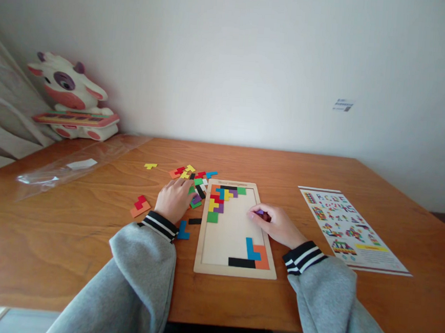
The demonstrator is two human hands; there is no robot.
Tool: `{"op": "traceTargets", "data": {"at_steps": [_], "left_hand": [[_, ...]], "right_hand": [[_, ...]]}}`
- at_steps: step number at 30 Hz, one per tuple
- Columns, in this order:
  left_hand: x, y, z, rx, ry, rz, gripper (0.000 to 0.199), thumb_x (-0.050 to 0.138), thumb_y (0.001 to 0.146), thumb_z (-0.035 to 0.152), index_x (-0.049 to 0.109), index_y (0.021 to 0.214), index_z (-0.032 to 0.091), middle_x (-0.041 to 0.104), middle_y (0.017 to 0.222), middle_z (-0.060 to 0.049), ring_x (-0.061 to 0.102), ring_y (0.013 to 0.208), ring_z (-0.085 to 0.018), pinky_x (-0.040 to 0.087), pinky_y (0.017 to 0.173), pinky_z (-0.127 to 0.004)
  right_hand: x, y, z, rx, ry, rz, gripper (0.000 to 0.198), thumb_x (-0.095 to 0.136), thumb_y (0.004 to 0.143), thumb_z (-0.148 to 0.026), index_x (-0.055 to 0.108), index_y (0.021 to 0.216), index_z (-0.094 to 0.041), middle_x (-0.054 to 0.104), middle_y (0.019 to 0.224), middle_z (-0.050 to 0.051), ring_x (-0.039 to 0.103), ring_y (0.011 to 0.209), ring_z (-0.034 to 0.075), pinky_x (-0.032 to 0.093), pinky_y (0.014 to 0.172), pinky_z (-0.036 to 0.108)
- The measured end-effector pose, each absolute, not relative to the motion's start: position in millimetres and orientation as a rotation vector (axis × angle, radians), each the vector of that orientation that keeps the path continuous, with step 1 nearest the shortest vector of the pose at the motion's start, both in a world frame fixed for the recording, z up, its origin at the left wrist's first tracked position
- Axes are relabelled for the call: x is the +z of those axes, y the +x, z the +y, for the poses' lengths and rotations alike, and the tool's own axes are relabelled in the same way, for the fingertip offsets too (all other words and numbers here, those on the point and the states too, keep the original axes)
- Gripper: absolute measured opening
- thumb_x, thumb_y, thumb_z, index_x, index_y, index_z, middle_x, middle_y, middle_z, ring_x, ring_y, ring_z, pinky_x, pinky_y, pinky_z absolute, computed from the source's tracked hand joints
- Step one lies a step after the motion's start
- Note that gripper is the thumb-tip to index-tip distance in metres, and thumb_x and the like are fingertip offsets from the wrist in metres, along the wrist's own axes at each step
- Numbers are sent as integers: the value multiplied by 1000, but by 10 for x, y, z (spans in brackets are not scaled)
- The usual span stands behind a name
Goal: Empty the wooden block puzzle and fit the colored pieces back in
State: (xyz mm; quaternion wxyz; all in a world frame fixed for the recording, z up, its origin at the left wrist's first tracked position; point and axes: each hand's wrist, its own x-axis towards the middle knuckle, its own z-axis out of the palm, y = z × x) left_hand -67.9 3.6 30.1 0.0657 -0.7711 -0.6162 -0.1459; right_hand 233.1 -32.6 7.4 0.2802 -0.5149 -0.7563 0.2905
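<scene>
A wooden counter [85, 248] is carrying a pale puzzle board [233, 229], which is holding fitted coloured pieces [213, 217] along its upper left and lower right. Left of the board, the left grip [174, 196] is facing palm-down beside loose pieces [200, 191]; whether it is grasping one, I cannot tell. Over the board's right side, the right grip [266, 221] is pinching a purple piece [260, 211]

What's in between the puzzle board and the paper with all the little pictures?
In the head view, the striped cuff and part of the right hand are there, over wooden tabletop. The fingers are above the puzzle board.
</scene>
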Motion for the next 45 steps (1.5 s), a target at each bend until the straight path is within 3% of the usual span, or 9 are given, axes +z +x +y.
{"op": "traceTargets", "data": {"at_steps": [4,8,12,18,24,29,35,41,45], "left_hand": [[311,-599,-2,-938,-2561,-1734,14,65,88,28,72,95,19,72,94,-7,68,87,-22,52,79,-30],[336,-452,-111,-1389,-3120,-1654,27,74,81,39,74,95,17,74,82,-4,67,71,-15,53,65,-23],[356,-363,-232,-1112,-3586,-1469,27,74,80,36,75,98,15,75,83,-6,67,70,-13,52,62,-20],[339,-379,-266,-592,-3765,-1345,27,70,84,37,77,99,15,75,82,-7,66,66,-12,50,59,-17],[341,-379,-254,-511,-3817,-981,22,69,85,33,78,94,15,74,83,-9,63,67,-11,48,62,-19],[355,-374,-284,-470,-3837,-1028,23,70,85,34,78,95,15,74,78,-8,62,62,-11,47,57,-17],[361,-361,-299,-481,-3823,-1084,20,70,85,31,78,95,16,75,81,-7,66,69,-13,50,64,-19],[385,-287,-313,-1219,-3516,-1250,23,68,87,36,76,94,15,76,85,-7,66,71,-13,51,66,-21],[399,-291,-260,-1887,-3069,-1511,29,64,90,41,73,98,15,73,84,-7,65,72,-14,51,66,-23]], "right_hand": [[78,2333,-326,781,-1382,-2027,30,56,91,-42,71,93,-17,70,79,5,54,66,15,40,59,27],[85,2333,-325,775,-1385,-2037,31,55,91,-44,72,92,-18,70,79,5,54,66,15,41,59,27],[96,2329,-326,761,-1389,-2047,30,54,92,-43,71,90,-18,70,78,4,53,64,15,40,58,28],[95,2333,-327,742,-1382,-2046,31,55,91,-45,72,91,-18,70,78,4,54,64,15,41,58,27],[103,2323,-330,741,-1389,-2042,29,56,91,-43,72,90,-18,70,77,4,53,63,15,40,58,27],[96,2317,-326,753,-1379,-2031,30,56,91,-43,72,90,-18,71,78,4,55,64,15,41,58,27],[81,2333,-323,757,-1394,-2030,31,56,91,-45,72,91,-19,72,81,5,58,66,16,43,60,28],[45,2351,-316,838,-1370,-1957,33,48,96,-41,71,105,-20,74,101,7,66,89,21,49,79,33],[33,2355,-320,767,-1345,-1968,31,50,93,-35,67,115,-21,73,102,6,65,84,21,49,75,33]]}}
